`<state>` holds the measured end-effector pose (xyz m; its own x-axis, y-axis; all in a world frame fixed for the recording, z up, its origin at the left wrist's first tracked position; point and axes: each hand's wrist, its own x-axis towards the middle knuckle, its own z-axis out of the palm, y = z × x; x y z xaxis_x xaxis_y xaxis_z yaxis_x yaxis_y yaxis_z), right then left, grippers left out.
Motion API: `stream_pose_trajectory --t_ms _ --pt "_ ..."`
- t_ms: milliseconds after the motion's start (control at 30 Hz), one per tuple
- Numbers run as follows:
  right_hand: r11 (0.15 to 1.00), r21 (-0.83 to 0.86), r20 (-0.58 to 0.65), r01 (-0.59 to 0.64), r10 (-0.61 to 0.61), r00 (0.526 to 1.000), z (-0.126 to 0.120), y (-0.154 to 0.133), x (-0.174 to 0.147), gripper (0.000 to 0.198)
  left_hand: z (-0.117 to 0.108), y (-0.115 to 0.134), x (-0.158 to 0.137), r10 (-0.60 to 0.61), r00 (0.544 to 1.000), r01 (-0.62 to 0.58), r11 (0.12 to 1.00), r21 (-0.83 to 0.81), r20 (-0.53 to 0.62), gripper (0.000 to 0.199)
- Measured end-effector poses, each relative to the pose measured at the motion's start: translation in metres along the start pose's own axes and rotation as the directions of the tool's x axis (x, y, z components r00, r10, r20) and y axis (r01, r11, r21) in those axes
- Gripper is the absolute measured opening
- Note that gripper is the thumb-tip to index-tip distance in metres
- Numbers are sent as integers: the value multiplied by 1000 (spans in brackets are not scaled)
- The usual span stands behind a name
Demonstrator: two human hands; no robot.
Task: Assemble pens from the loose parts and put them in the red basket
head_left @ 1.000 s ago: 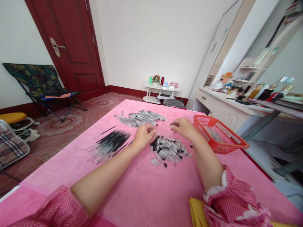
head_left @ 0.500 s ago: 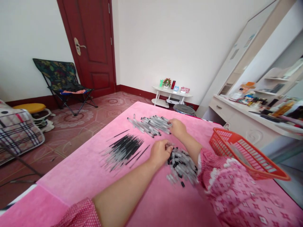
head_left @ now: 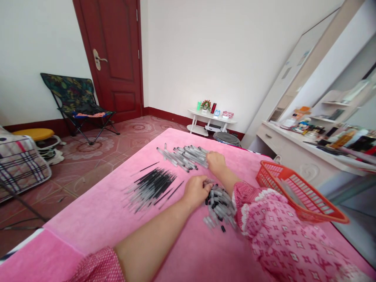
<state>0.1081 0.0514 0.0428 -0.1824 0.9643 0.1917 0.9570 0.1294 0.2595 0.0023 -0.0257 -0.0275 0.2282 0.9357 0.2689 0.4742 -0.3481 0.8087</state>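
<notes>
My left hand (head_left: 196, 192) is closed at the upper left edge of a heap of clear and black pen caps (head_left: 222, 205), its curled fingers around a greyish cap. Just beyond it, my right hand (head_left: 216, 162) is closed at the right end of a row of clear pen barrels (head_left: 188, 157) with dark tips. It pinches the end of a barrel, though the fingertips are partly hidden. Left of my hands lies a fanned bunch of black pen refills (head_left: 155, 182), with a few loose ones beside it. All lie on a pink cloth (head_left: 96, 219).
An orange plastic basket (head_left: 302, 192) with something pale inside stands at the table's right edge. Beyond it is a white dresser (head_left: 305, 152) crowded with bottles. A low white stand (head_left: 205, 114), a round grey-lidded container (head_left: 226, 138) and a folding chair (head_left: 79, 102) stand farther off.
The view has shifted slightly, moving the basket and dresser left in the picture. My right hand has drawn slightly down against the barrels' ends. My left hand stays by the caps.
</notes>
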Motion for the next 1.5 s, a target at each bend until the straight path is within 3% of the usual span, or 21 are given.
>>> stream_pose_trajectory --t_ms 200,600,833,933,1033,1100,1167,1267,1367,1433,1500 --pt "999 19 22 -28 28 999 0 18 -16 26 0 2 -2 0 1000 0 1000 19 -13 19" --pt "985 79 24 -155 153 988 16 0 8 30 1 0 0 -5 1000 5 1000 20 -14 19" --pt "982 112 30 -154 152 988 1 18 -23 26 2 -1 1 -3 1000 3 1000 -30 -4 19" --pt "962 219 41 -164 159 987 -4 25 -47 26 1 -2 3 -21 996 6 986 -164 -88 17" --pt "902 397 51 -172 166 985 -8 31 -71 26 -4 -1 2 -109 952 0 935 -356 -285 38" --pt "874 448 75 -190 175 982 -10 35 -84 25 -8 0 1 -159 920 -16 898 -439 -358 51" --pt "859 470 105 -203 174 979 -13 41 -92 24 -10 0 1 -143 915 -48 890 -454 -377 53" --pt "821 534 112 -202 168 979 -19 51 -98 22 -10 0 2 -75 934 -70 920 -385 -348 36" --pt "669 722 59 -176 193 979 -25 58 -98 18 -8 1 4 -156 963 40 891 -453 -222 25" --pt "425 895 36 -137 237 971 -30 57 -99 20 -7 5 3 -229 966 117 806 -580 -123 25" --pt "121 989 46 -84 283 958 -34 51 -100 27 -6 10 1 -206 977 115 737 -666 -60 20"
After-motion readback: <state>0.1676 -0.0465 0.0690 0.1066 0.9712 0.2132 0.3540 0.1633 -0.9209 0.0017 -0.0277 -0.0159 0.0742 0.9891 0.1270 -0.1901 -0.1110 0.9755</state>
